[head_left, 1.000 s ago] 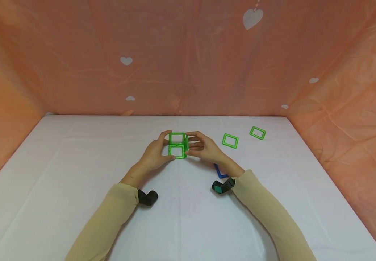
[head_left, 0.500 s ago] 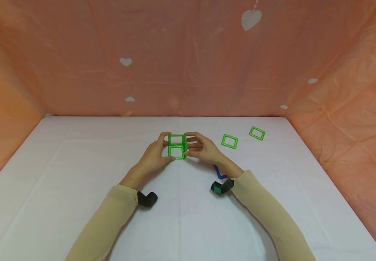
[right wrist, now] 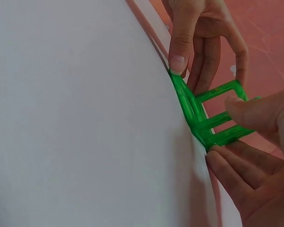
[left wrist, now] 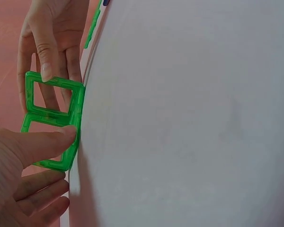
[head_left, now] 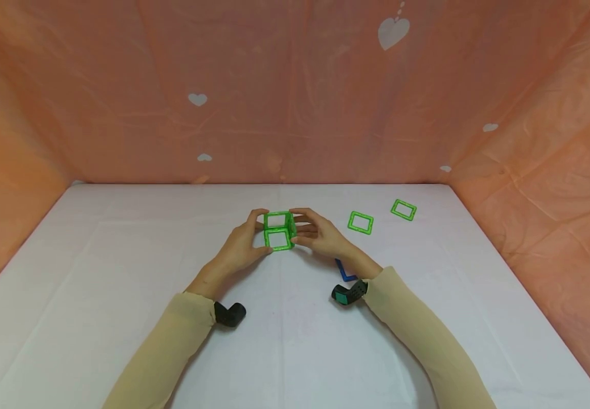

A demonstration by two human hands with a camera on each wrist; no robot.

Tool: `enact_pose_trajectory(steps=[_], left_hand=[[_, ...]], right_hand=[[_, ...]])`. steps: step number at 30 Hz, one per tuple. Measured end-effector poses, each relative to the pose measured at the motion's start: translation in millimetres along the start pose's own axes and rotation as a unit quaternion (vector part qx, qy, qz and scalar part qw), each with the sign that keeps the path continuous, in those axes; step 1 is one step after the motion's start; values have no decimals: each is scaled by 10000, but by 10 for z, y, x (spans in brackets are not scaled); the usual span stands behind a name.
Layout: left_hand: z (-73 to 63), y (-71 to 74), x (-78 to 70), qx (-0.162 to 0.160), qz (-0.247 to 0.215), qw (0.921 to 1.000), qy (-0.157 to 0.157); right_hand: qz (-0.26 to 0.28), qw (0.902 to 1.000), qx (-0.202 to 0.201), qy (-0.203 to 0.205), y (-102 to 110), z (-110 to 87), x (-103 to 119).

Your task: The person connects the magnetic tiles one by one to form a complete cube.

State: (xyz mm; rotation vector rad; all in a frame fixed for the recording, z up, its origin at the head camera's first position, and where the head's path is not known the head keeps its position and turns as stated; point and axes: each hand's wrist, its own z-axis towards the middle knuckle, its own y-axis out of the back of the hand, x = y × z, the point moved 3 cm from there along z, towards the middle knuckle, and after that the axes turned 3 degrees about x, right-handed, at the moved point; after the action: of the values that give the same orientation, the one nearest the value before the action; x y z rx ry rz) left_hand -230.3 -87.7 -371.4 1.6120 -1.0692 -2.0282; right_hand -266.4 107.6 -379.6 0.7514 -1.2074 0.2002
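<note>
In the head view, several green magnetic tiles (head_left: pixel 278 229), open square frames joined at their edges, are held between the two hands over the far middle of the table. My left hand (head_left: pixel 241 241) grips their left side, its thumb at the near edge and index finger at the far edge. From the right, my right hand (head_left: pixel 324 233) holds the right-hand tile between thumb and fingers. The left wrist view shows the joined tiles (left wrist: pixel 76 101) with both thumbs on the frames. In the right wrist view, two frames meet at an angle along a green edge (right wrist: pixel 191 118).
Two loose green tiles, one nearer (head_left: pixel 359 231) and one farther (head_left: pixel 401 216), lie flat to the right of the hands. A blue angular piece (head_left: pixel 345 275) shows partly under the right wrist. Orange cloth (head_left: pixel 274 113) walls the white table (head_left: pixel 285 341) at the back and sides.
The joined green tiles have turned slightly between the hands, their near right corner shifting a little to the right. Both hands keep their hold; the loose tiles lie as before.
</note>
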Motion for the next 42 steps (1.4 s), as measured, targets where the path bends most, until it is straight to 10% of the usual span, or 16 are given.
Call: enact_pose_trajectory(steps=[23,42], left_hand=[[2,13,17,-88,-194,9996,-197],[3,35,-6,-781,-507,9933,-690]], right_hand=[[-304,9991,-60,-295,18,-30,7],[-533,9983,-164,-164,38,-90,186]])
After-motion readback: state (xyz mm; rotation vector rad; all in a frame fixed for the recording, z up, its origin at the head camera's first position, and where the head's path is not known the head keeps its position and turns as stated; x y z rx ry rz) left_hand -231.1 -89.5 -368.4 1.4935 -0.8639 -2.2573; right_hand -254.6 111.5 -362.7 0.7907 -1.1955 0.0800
